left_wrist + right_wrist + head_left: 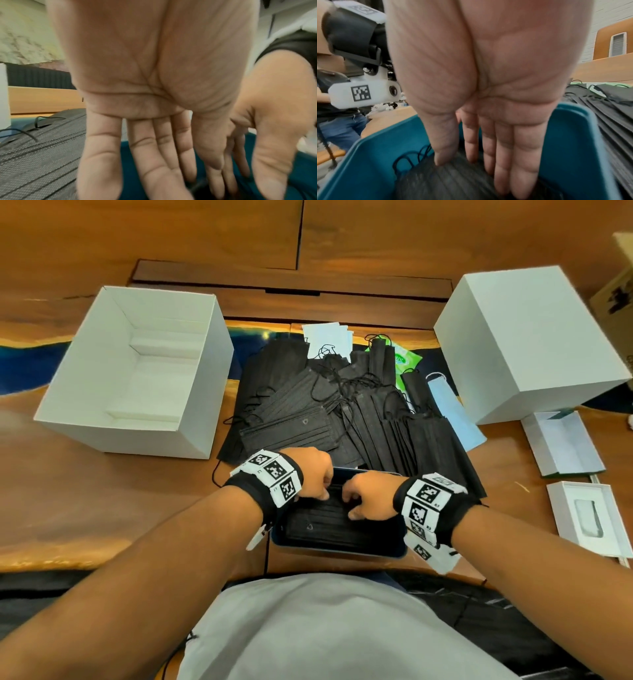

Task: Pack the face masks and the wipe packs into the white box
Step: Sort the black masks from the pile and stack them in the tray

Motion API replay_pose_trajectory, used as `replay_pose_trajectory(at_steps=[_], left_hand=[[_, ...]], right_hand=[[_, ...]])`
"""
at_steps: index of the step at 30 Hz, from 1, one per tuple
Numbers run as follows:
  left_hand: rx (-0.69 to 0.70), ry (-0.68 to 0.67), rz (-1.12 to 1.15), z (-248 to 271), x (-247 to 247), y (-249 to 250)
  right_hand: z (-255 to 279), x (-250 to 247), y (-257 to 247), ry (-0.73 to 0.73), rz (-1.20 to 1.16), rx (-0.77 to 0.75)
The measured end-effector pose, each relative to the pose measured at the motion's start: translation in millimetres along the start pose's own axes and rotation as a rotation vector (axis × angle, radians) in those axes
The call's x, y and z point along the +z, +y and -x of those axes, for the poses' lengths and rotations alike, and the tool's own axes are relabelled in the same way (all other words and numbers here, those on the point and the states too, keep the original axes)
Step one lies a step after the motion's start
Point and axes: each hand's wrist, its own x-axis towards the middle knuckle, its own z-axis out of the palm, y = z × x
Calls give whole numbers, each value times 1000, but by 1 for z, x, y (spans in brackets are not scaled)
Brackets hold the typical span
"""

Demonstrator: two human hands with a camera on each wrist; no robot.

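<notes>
The open white box (191, 392) stands at the left of the wooden table. A loose pile of black face masks (342, 412) covers the middle, with a light blue mask (452, 412) and a green wipe pack (406, 361) at its right side. Close to me a teal tray (339, 550) holds a stack of black masks (445, 181). Both hands reach down into it. My left hand (315, 481) has straight fingers (147, 162) pointing into the tray. My right hand (363, 498) touches the stack with thumb and straight fingers (505, 162).
A closed white box or lid (527, 344) stands at the right. Two small open white boxes (561, 443) (589, 518) lie at the right edge. White paper packets (329, 337) lie behind the pile. A person in jeans (342, 128) stands beyond the table.
</notes>
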Motion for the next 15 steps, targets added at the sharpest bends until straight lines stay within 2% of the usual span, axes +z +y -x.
replay_pose_trajectory(at_steps=[3,5,7,9,11,15], left_hand=[[10,42,233,-1,-15,-10],[16,156,321,-2,-27,-18],[5,293,354,-6,-38,-26],[-44,390,361,-12,-48,-38],[-140,433,338,-17,-54,-51],[-368,398,275,-31,-53,-80]], right_hand=[[-2,-19,3,17,-167,-35],[-3,-39,4,40,-373,-48],[-6,-60,5,131,-449,-44],[-14,-79,7,240,-431,-35],[-25,-93,8,317,-370,-16],[-51,-109,10,393,-191,19]])
